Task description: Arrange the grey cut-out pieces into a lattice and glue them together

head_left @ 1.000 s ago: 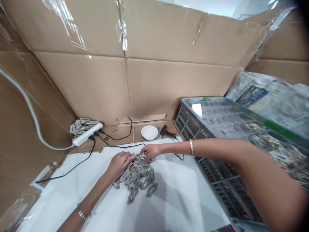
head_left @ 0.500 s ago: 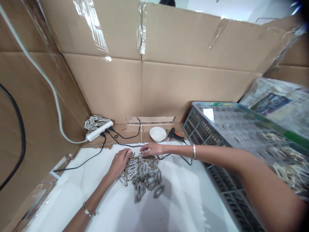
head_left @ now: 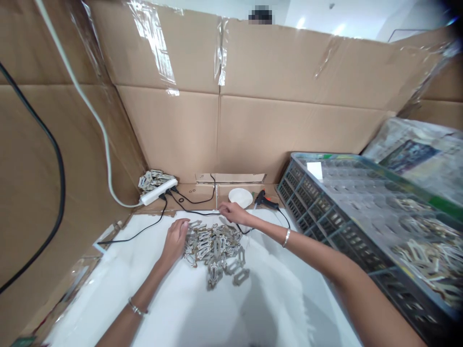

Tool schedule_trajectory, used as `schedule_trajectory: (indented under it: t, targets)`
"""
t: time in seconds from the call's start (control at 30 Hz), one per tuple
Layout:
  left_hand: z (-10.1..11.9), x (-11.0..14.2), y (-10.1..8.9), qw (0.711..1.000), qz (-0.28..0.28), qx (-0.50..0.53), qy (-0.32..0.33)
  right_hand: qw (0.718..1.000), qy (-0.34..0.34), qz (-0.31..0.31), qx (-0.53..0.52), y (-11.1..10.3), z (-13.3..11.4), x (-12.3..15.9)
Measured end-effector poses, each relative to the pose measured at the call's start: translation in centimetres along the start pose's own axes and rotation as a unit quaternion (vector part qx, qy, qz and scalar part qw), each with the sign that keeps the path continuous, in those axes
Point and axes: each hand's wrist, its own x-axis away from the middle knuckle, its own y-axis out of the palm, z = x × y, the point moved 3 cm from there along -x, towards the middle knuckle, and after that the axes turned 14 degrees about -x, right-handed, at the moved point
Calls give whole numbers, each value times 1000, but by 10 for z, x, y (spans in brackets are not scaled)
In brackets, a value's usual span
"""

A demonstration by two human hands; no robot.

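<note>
A heap of small flat grey-and-white frame-like pieces [head_left: 213, 243], each with an elongated slot, lies on the white work surface [head_left: 152, 294]. At the heap's left edge rests my left hand [head_left: 175, 237], fingers stretched out and nothing visible in them. My right hand [head_left: 233, 212] is just beyond the back of the heap, in front of the white bowl [head_left: 240, 198]. Its fingers are curled together, and whatever they may hold is hidden. A few of the pieces lie a little apart at the near right of the heap.
A black glue gun [head_left: 265, 199] lies right of the bowl, its cord trailing. A white power strip [head_left: 158, 191] with black plugs sits back left beside more pieces [head_left: 155, 179]. A grey plastic crate [head_left: 307, 193] stands at right. Cardboard walls [head_left: 173, 130] enclose the surface.
My right hand has lifted away from the heap toward the bowl, its fingers now curled. My left hand has drawn slightly left, off the pieces. The camera view has shifted a little.
</note>
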Motion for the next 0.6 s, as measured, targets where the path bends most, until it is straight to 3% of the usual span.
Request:
schedule_trajectory:
  t: [0.2,0.3,0.37,0.43,0.5,0.53,0.6]
  targets:
    - [-10,-1,6,999,24,21,-20,993,-18,118,3,-9,26,15]
    - [-9,-2,5,999,33,33,-28,988,-38,147,5,-8,21,11]
    - [4,-1,-2,997,59,51,-26,986,-61,155,4,-6,11,0]
    - [33,2,-14,991,86,99,-10,984,-83,157,1,-6,-3,-16]
    - [81,9,-31,976,73,200,38,982,-103,160,-2,-9,-20,-37]
    - [110,14,-41,957,37,278,75,980,-113,162,-3,-11,-28,-47]
    - [174,27,-64,878,-71,444,163,978,-131,162,-4,-15,-46,-68]
